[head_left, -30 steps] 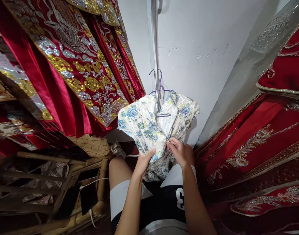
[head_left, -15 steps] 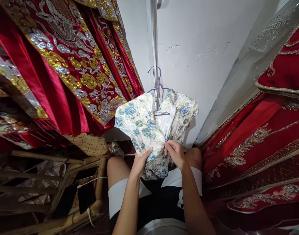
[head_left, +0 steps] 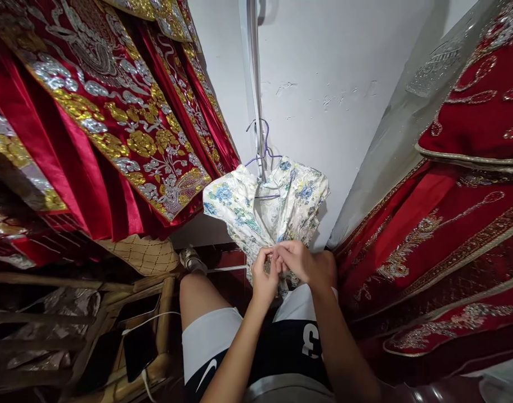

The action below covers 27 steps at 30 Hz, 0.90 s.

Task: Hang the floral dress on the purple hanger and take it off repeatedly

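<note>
A white blouse with blue and yellow flowers (head_left: pixel 238 208) hangs on a purple hanger (head_left: pixel 267 146) in front of me. My left hand (head_left: pixel 265 275) and my right hand (head_left: pixel 296 260) meet at the bottom of its V-shaped neckline. Both pinch the front edges there, the fingertips close together. Whether a button or other fastener sits between the fingers is hidden. Below the hands, the lower part of the blouse hangs crumpled between my knees.
Red embroidered garments with gold and silver (head_left: pixel 142 143) hang at left, more red beaded garments (head_left: pixel 411 252) at right. A white wall (head_left: pixel 315 67) stands behind. At lower left, a bamboo chair (head_left: pixel 166 313) carries dark phones (head_left: pixel 139 350) with a white cable.
My left hand has moved right and up from the blouse's front to join my right hand at the neckline. The blouse's front is drawn together there, and the view has shifted slightly.
</note>
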Motion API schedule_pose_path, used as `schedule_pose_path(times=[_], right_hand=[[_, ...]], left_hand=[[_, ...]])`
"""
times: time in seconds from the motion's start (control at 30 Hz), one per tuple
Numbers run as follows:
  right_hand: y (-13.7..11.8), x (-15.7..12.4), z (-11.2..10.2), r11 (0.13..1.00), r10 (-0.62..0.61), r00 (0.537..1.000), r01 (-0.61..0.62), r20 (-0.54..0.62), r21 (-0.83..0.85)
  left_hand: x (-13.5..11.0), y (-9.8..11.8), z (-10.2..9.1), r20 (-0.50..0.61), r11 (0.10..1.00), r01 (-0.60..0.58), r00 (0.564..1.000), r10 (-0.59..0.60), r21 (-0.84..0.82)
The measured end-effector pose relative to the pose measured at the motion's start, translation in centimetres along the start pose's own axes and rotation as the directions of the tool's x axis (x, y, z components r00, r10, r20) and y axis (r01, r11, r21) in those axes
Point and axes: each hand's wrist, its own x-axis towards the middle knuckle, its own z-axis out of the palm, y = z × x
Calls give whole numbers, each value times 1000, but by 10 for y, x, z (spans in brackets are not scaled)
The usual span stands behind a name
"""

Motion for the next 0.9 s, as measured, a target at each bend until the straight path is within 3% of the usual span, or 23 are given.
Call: schedule_pose_path(times=[0.07, 0.2, 0.27, 0.33, 0.4, 0.5, 0.6, 0.67, 0.8, 0.9], right_hand=[[-29, 22, -13, 999, 2, 1000, -1, -21, 36], [-108, 87, -32, 984, -16, 984, 46, -175, 171], [-139, 113, -32, 972, -18, 971, 73, -237, 223], [-153, 124, -26, 971, -66, 964, 121, -258, 204], [-152, 121, -17, 977, -136, 964, 169, -228, 133], [-136, 105, -8, 976, -204, 964, 213, -171, 35], [-127, 91, -5, 956, -292, 944, 291, -150, -31], [-126, 89, -6, 929, -370, 919, 365, -135, -59], [-116, 100, -11, 915, -404, 901, 399, -160, -64], [-86, 109, -13, 934, -355, 913, 336, -201, -123]], left_hand=[[0, -1, 1, 30, 999, -10, 999, 9, 41], [1, -15, -6, 69, 996, 8, 997, -14, 90], [2, -25, -13, 77, 992, 13, 997, -23, 128], [7, -29, -22, 92, 987, 9, 995, -24, 160], [19, -20, -32, 130, 983, -38, 991, 14, 180], [57, 17, -45, 124, 952, -235, 969, 214, 195], [113, 64, -51, 28, 868, -446, 892, 451, 218], [149, 86, -50, 81, 801, -534, 841, 534, 271], [186, 103, -45, 231, 697, -633, 773, 590, 337], [189, 110, -54, 151, 740, -609, 791, 593, 286]])
